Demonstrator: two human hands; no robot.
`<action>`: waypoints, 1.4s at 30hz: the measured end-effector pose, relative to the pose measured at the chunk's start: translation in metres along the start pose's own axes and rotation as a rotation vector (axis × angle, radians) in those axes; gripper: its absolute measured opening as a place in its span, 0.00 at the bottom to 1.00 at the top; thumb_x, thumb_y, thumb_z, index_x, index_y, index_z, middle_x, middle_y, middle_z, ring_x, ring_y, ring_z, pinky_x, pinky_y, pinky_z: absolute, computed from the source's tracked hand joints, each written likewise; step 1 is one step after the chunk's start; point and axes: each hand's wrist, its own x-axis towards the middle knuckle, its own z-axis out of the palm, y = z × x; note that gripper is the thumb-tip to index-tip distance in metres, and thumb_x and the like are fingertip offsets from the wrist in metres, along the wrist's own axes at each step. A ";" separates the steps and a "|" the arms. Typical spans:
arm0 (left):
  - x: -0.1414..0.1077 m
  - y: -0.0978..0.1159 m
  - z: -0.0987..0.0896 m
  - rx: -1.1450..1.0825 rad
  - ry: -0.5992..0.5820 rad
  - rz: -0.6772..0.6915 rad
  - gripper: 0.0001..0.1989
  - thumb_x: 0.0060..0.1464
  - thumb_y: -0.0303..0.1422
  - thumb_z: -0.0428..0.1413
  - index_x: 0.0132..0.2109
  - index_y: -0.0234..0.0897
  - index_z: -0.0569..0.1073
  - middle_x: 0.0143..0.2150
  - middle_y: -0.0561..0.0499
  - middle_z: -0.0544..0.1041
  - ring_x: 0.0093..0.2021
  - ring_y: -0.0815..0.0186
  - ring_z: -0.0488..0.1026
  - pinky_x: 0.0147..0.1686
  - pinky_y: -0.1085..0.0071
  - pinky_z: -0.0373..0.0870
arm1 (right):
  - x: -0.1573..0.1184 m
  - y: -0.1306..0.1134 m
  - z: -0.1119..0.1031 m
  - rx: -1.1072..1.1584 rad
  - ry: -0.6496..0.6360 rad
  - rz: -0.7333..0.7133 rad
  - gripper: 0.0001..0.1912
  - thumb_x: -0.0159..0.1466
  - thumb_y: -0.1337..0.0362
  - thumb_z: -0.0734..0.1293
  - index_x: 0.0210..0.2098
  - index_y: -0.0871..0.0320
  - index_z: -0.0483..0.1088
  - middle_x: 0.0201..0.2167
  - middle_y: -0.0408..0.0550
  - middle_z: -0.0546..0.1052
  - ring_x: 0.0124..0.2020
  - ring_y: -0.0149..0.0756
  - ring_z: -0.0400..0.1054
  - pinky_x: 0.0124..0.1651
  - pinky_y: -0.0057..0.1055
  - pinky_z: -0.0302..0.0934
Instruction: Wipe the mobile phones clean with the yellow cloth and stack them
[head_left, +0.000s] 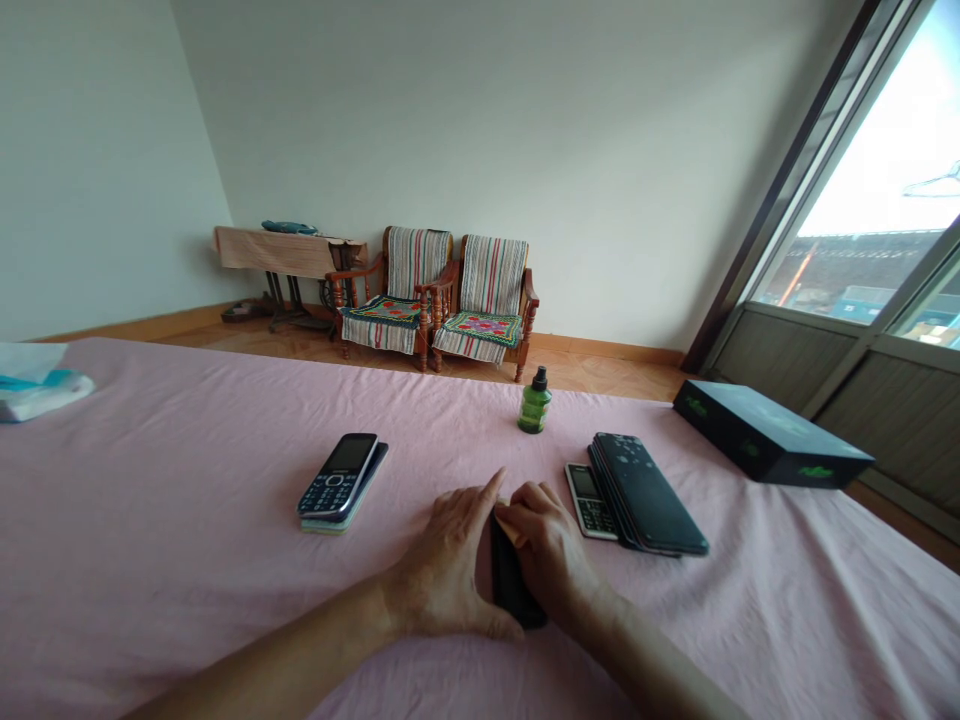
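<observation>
Dark phone [510, 580] could skid on the pink sheet [187, 560] if the right hand [551, 550], pinching a tan cloth [511, 524], outpushes the spread left hand [442, 560].

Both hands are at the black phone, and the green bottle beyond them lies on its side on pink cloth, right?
No: the green bottle stands upright, not on its side. The head view shows it on the pink cloth, beyond the left hand and right hand at the black phone.

Left hand [446, 560] touches a black phone [513, 585] on a sheet [187, 500]; right hand [553, 555] holds a cloth [511, 529] against it.
</observation>
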 end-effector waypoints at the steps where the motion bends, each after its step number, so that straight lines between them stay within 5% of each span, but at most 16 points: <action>1: 0.000 0.000 0.001 -0.001 0.004 -0.006 0.67 0.30 0.45 0.68 0.68 0.44 0.33 0.62 0.40 0.60 0.61 0.44 0.57 0.58 0.44 0.50 | 0.000 -0.001 0.000 0.022 -0.011 -0.013 0.12 0.64 0.75 0.60 0.33 0.57 0.73 0.32 0.47 0.69 0.36 0.36 0.62 0.37 0.29 0.58; 9: 0.001 -0.001 0.003 0.013 0.015 -0.009 0.69 0.29 0.45 0.69 0.67 0.43 0.29 0.61 0.39 0.61 0.59 0.43 0.58 0.57 0.43 0.50 | 0.004 0.009 -0.003 -0.039 0.038 0.053 0.15 0.60 0.79 0.60 0.33 0.57 0.75 0.32 0.49 0.69 0.36 0.37 0.61 0.39 0.32 0.57; 15: 0.001 -0.002 0.003 0.009 0.016 0.006 0.70 0.29 0.46 0.69 0.67 0.44 0.28 0.60 0.39 0.61 0.58 0.43 0.59 0.56 0.43 0.51 | -0.001 0.007 -0.002 0.098 0.008 -0.068 0.15 0.61 0.78 0.60 0.33 0.57 0.75 0.33 0.48 0.69 0.36 0.36 0.61 0.38 0.31 0.59; 27: 0.002 -0.005 0.005 0.030 0.043 0.058 0.68 0.29 0.45 0.69 0.67 0.42 0.32 0.56 0.39 0.64 0.55 0.46 0.63 0.56 0.46 0.54 | -0.061 -0.008 -0.008 0.273 -0.041 -0.131 0.12 0.64 0.70 0.62 0.43 0.53 0.74 0.34 0.49 0.68 0.37 0.36 0.64 0.36 0.30 0.60; 37: -0.001 -0.003 0.001 0.064 -0.022 0.023 0.67 0.32 0.49 0.67 0.68 0.42 0.30 0.62 0.37 0.59 0.61 0.41 0.56 0.58 0.42 0.47 | 0.000 0.033 0.002 0.186 0.096 -0.027 0.15 0.60 0.76 0.61 0.36 0.56 0.77 0.32 0.48 0.70 0.34 0.35 0.65 0.36 0.30 0.59; 42: -0.001 -0.004 0.002 0.058 -0.029 0.003 0.67 0.33 0.50 0.67 0.68 0.41 0.29 0.62 0.37 0.59 0.61 0.41 0.55 0.58 0.42 0.47 | -0.010 0.028 0.002 0.202 0.084 -0.017 0.14 0.62 0.75 0.61 0.37 0.56 0.76 0.33 0.48 0.69 0.34 0.34 0.65 0.35 0.29 0.60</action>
